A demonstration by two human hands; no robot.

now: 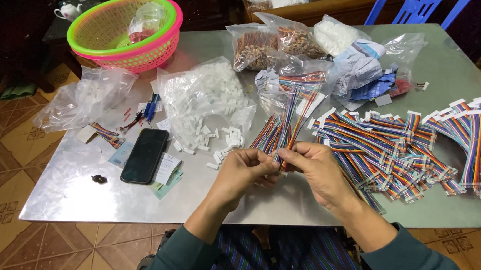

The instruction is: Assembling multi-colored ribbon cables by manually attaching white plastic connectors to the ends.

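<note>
A bundle of rainbow-coloured wires [285, 126] is pinched between the fingertips of both hands above the near edge of a metal table [70, 191], the left hand [242, 171] closed on its lower end from the left and the right hand [319, 170] closed on it from the right; the wire ends themselves are hidden behind the fingers, so whether a connector is seated there cannot be told. The upper ends of the wires fan out toward the middle of the table. To the right, a heap of finished rainbow cables with white connectors [395, 150] is spread out, too many and too overlapped to be counted, and a second heap [479, 144] is cut off by the right edge of the view. 1 clear bag of white plastic connectors [206, 97] is seen open at centre, loose pieces spilled beside it, and 1 emptier clear bag [84, 97] lies crumpled at the left. At the far side, 2 clear bags of brownish terminals [274, 42] are stacked against several more bags whose contents are hard to make out. 1 round basket, green inside pink [127, 31], stands at the far left corner. 1 black phone [144, 155] rests face up on small printed paper slips.
</note>
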